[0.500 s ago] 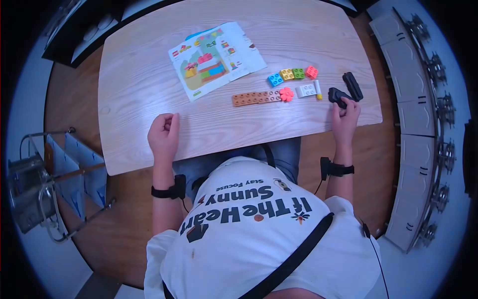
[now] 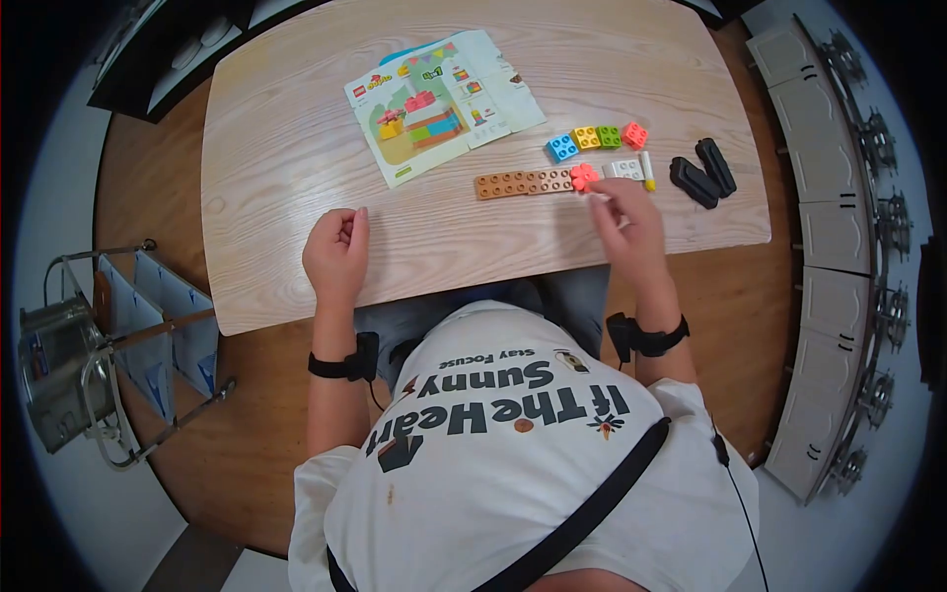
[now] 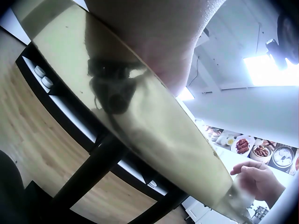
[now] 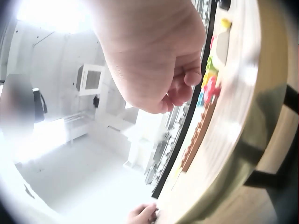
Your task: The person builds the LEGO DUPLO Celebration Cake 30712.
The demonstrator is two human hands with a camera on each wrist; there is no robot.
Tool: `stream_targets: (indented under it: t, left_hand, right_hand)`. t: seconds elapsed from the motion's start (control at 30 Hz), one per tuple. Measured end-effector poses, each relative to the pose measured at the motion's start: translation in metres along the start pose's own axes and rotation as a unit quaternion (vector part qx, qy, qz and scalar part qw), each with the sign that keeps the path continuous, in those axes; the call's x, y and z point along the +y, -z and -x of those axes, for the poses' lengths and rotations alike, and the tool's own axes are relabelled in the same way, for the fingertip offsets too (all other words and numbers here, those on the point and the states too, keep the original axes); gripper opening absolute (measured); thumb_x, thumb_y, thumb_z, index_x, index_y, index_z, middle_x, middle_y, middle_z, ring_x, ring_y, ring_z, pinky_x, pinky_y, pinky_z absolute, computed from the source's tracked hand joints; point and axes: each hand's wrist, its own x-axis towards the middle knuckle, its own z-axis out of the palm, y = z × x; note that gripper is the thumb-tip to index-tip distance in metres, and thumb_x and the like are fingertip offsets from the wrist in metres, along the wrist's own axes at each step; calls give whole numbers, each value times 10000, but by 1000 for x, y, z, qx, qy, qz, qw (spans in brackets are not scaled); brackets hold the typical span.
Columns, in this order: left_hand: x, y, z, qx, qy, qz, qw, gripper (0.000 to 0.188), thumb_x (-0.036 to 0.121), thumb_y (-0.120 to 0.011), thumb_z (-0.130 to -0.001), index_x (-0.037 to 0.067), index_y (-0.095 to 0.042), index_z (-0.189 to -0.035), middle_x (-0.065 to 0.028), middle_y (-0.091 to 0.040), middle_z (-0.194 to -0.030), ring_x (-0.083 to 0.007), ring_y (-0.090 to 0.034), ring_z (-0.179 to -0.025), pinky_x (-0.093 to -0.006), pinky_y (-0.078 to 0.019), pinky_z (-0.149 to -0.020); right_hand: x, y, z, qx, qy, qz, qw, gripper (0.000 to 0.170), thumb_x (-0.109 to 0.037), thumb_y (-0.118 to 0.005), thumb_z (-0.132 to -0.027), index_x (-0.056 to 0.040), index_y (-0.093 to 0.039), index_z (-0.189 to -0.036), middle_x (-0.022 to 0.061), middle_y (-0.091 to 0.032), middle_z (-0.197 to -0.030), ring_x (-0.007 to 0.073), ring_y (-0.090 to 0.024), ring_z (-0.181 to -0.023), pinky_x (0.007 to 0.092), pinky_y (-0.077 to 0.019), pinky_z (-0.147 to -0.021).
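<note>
My left hand [image 2: 335, 252] rests loosely curled at the near edge of the table, holding nothing. My right hand [image 2: 631, 232] is over the table, just in front of a coral flower piece [image 2: 584, 178] and a white brick [image 2: 621, 171]. In the right wrist view its fingers [image 4: 180, 91] are loosely bent with nothing between them. Left of the flower lies a row of brown studded bricks [image 2: 523, 185]. Behind stand a blue brick [image 2: 561, 148], a yellow brick [image 2: 586, 137], a green brick [image 2: 609, 136] and a coral brick [image 2: 635, 135]. A white stick with a yellow end [image 2: 647, 171] lies beside the white brick.
Two elongated black objects [image 2: 694, 183] lie side by side on the right of the table. A printed building-brick leaflet [image 2: 434, 99] lies spread at the back, with something blue under its far edge. A wheeled rack [image 2: 148, 326] stands left of the table [image 2: 276, 178].
My right hand has moved left, away from the black objects to in front of the flower piece and white brick. My left hand stays at the table's near edge.
</note>
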Motion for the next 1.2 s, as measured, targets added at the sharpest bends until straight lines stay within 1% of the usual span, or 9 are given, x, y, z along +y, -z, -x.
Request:
stream_targets:
  t: [0.27,0.37,0.47,0.57,0.83,0.93,1.03,1.13,1.2]
  left_hand:
    - [-3,-6,2,6,-4,4,1000,199,187,-790,-988,18,-744,-895,-60,-649,-742,-151,-578,-629,-305,-489,-615]
    - [0,0,4,2,-30,-10,999,170,180,-798,-982,31,-750,-915,-59,-663,-756,-156,-582,-624,-306,-488,-609]
    - [12,-4,4,-19,-58,-32,998,167,189,-833,-944,52,-750,-990,-73,-697,-848,-213,-628,-714,-343,-521,-674]
    - [28,-20,13,-25,-229,-48,972,284,213,-871,-884,82,-747,-1102,-81,-723,-1044,-294,-652,-940,-409,-538,-837]
    - [63,-43,26,-147,-266,-57,951,407,268,-861,-860,141,-756,-1231,-70,-689,-1300,-338,-583,-1189,-487,-468,-1038]
    - [57,-39,31,-159,-277,-48,947,394,270,-847,-870,151,-758,-1235,-58,-691,-1318,-336,-587,-1184,-488,-472,-1040]
    - [59,-39,27,-152,-281,-43,947,387,249,-836,-873,150,-757,-1239,-52,-694,-1325,-336,-593,-1186,-488,-475,-1045]
    - [59,-40,28,-140,-278,-24,950,412,182,-824,-861,129,-745,-1261,-79,-705,-1304,-348,-609,-1165,-474,-491,-1027]
    - [60,-40,22,-136,-280,-15,950,435,142,-815,-852,112,-732,-1278,-97,-711,-1285,-356,-619,-1150,-467,-501,-1015]
  right_hand:
    - [-45,-68,-19,-204,38,46,977,462,-213,-748,-970,-34,-649,-1384,178,-583,-1510,374,-723,-1098,451,-593,-954]
    - [-50,-89,-14,-171,148,74,971,500,-199,-749,-992,-56,-629,-1455,144,-558,-1572,290,-759,-993,386,-623,-860]
    - [-54,-85,-14,-196,90,39,976,488,-174,-750,-985,-66,-634,-1446,154,-579,-1521,286,-745,-1040,379,-628,-876]
    - [-58,-65,-18,-170,14,-27,985,412,-180,-750,-984,-68,-669,-1371,154,-605,-1443,307,-738,-953,394,-615,-836]
    - [-31,-40,-10,-109,-35,32,993,288,-158,-756,-984,-33,-709,-1238,133,-673,-1155,311,-693,-828,386,-580,-768]
    - [-37,-37,-14,-110,-42,-21,993,294,-85,-761,-968,-22,-713,-1252,106,-653,-1093,178,-589,-708,310,-512,-677]
    - [-25,-27,-43,-80,-47,56,994,333,-70,-723,-961,-50,-701,-1293,145,-673,-1255,323,-687,-982,406,-573,-868]
    - [6,-21,-78,-8,95,230,969,413,-7,-696,-923,-76,-697,-1330,129,-686,-1332,363,-656,-1096,450,-547,-961]
    - [13,-19,-91,-56,83,243,965,446,10,-687,-903,-88,-699,-1338,114,-693,-1359,384,-624,-1169,472,-526,-1006]
